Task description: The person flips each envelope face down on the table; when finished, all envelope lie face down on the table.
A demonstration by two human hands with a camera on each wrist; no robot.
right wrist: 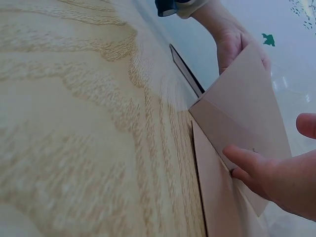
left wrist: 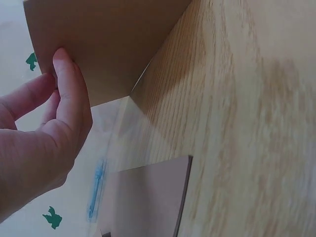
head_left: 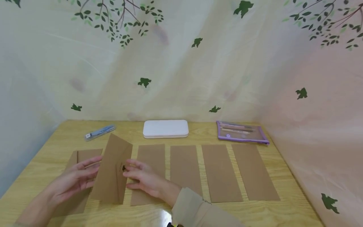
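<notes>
A folded brown kraft-paper piece (head_left: 109, 176) with small black print stands tilted between my hands, its lower edge close to the table. At its left edge my left hand (head_left: 75, 181) pinches it; the left wrist view shows fingers on both sides of the brown sheet (left wrist: 108, 49). My right hand (head_left: 147, 179) touches the printed side near the right edge with its fingers, and its thumb is apart from the paper in the right wrist view. Under the left hand lies another brown piece (head_left: 89, 154), partly hidden. Just right of the held piece, a flat brown piece (head_left: 151, 154) lies partly beneath the right hand.
Further right, three brown pieces lie in a row, the last one (head_left: 255, 173) near the table's right side. Along the back are a blue pen in a clear case (head_left: 100, 132), a white flat box (head_left: 165, 128) and a purple-edged clear pouch (head_left: 241, 132) holding pencils. A printed cloth hangs behind.
</notes>
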